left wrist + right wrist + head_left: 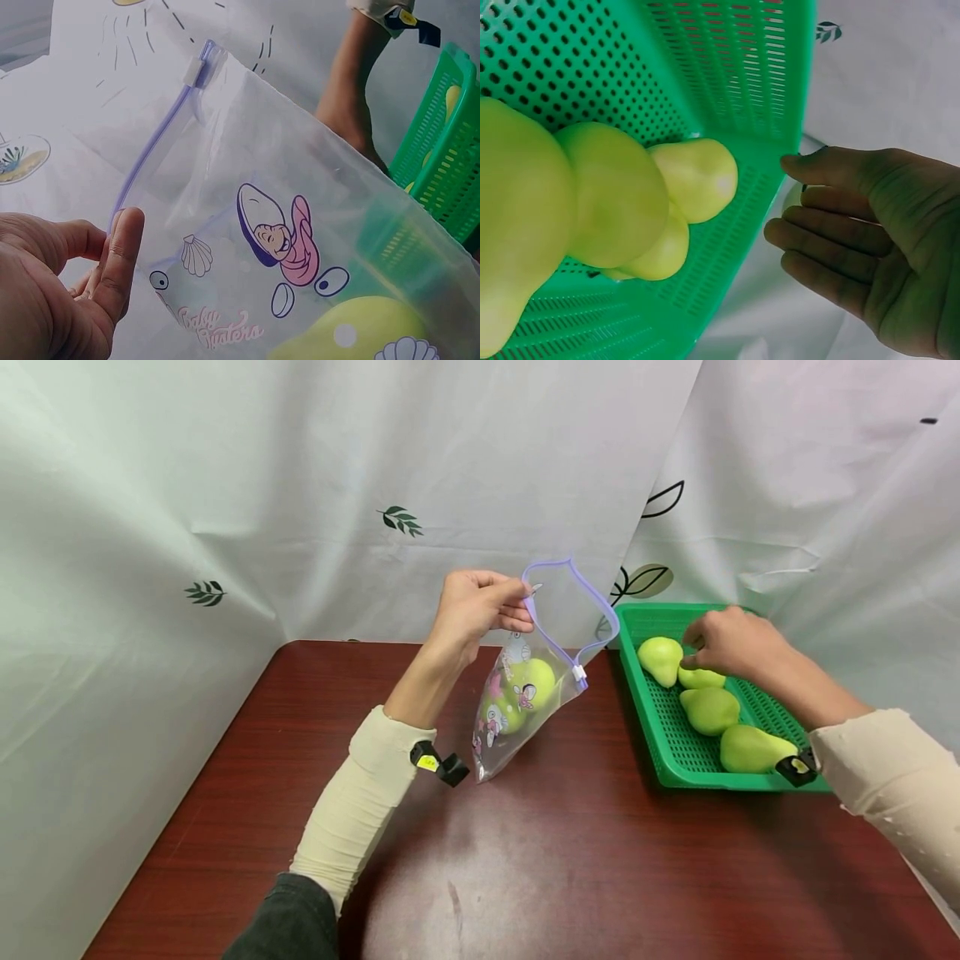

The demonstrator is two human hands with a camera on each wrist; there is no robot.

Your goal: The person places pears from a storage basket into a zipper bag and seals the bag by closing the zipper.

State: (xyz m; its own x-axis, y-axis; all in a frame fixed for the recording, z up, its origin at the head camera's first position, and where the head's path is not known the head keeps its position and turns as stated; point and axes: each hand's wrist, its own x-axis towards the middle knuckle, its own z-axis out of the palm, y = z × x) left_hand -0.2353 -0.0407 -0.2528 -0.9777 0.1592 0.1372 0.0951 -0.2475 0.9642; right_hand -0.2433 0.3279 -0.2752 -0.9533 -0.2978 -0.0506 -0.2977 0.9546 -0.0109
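Observation:
My left hand (480, 602) pinches the rim of a clear zip bag (217, 225) with a purple zip edge, a white slider and cartoon prints. The bag hangs above the table with its mouth spread apart, and yellow-green pears (534, 683) show through its lower part. Over the far part of a green plastic basket (647, 714), my right hand (731, 639) reaches in with nothing held. In the right wrist view its fingers (825, 244) are loosely bent near the basket's rim. Several pears (710, 710) lie in a row inside the basket, one partly hidden under that hand.
A dark red wooden table (570, 860) lies below, its back edge against a pale curtain (315, 485) with leaf prints. The basket stands at the table's right side near the curtain. Small black cameras (442, 763) sit on both wrists.

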